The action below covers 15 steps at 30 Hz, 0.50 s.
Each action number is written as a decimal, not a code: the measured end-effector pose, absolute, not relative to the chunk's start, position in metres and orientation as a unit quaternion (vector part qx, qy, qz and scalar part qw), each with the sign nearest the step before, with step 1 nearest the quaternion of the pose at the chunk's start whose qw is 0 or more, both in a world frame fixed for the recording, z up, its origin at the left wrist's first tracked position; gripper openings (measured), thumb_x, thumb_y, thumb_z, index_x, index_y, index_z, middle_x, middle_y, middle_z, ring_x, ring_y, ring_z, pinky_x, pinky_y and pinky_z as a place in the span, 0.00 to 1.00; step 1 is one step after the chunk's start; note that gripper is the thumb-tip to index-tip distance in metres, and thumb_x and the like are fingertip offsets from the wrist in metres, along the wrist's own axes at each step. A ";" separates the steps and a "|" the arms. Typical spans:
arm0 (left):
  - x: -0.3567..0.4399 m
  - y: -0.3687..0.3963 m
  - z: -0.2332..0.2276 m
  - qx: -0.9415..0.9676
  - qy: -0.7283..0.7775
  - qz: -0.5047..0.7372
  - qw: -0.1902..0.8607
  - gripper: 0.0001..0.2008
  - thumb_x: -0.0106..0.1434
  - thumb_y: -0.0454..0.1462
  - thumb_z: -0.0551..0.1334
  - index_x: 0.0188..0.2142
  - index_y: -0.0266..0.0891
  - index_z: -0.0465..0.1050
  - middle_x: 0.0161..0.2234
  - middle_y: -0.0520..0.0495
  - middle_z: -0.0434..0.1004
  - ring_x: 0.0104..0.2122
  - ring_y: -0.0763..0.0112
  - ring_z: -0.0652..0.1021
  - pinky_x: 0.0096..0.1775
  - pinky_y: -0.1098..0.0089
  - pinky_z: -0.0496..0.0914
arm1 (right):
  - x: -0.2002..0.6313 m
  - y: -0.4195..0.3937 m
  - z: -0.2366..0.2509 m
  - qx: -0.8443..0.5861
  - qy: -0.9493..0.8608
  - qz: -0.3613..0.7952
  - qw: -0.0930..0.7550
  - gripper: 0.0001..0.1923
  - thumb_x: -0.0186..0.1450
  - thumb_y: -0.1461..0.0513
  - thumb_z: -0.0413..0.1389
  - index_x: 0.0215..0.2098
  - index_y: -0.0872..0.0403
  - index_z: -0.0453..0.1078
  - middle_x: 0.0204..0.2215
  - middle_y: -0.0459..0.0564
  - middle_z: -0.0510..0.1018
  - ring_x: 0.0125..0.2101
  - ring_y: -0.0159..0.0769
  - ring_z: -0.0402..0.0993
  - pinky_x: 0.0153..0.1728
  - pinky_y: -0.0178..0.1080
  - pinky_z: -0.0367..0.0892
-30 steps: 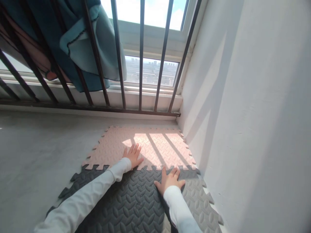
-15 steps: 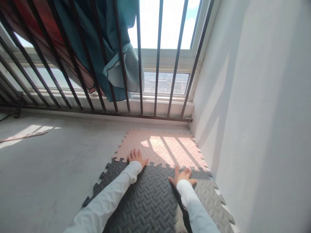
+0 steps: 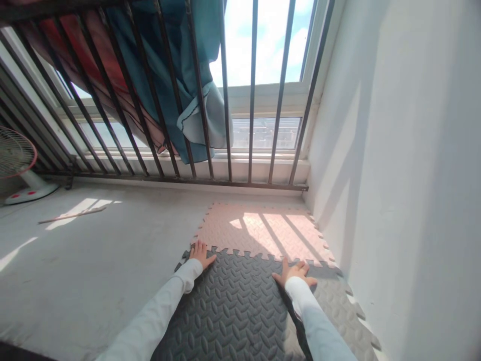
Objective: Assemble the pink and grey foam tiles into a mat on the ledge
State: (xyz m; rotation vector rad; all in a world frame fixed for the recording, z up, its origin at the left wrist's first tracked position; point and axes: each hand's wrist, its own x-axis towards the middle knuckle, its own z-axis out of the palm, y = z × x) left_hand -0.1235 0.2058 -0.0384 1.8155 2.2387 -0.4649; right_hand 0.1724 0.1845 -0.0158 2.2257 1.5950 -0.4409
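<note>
Hands, left hand (image 3: 200, 252) and right hand (image 3: 295, 271), press flat, open-palmed on interlocked dark mat (image 3: 233, 311) and pink mat (image 3: 263, 230).

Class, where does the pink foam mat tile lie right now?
In the head view, the pink mat tile lies centre-right on the floor, between the railing and the dark grey tile, beside the wall.

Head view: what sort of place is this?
Probably an enclosed high-rise balcony at home: a barred window over distant buildings, laundry hung on the bars, and foam puzzle mats on bare concrete floor.
</note>
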 end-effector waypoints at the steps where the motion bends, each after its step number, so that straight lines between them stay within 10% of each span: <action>1: -0.125 0.202 -0.037 0.613 0.764 -0.162 0.119 0.39 0.57 0.52 0.41 0.59 0.24 0.41 0.61 0.34 0.37 0.60 0.57 0.44 0.56 0.59 0.44 | 0.173 0.184 -0.016 0.787 0.569 -0.157 0.179 0.42 0.55 0.42 0.44 0.61 0.50 0.37 0.59 0.73 0.40 0.57 0.66 0.31 0.37 0.74 0.39; 15: -0.127 0.167 -0.031 0.696 0.685 -0.187 0.106 0.51 0.45 0.58 0.51 0.57 0.18 0.47 0.58 0.25 0.43 0.58 0.51 0.49 0.57 0.58 0.45 | 0.178 0.179 -0.020 0.772 0.605 -0.121 0.151 0.33 0.54 0.40 0.44 0.57 0.33 0.44 0.58 0.67 0.49 0.56 0.65 0.40 0.35 0.68 0.46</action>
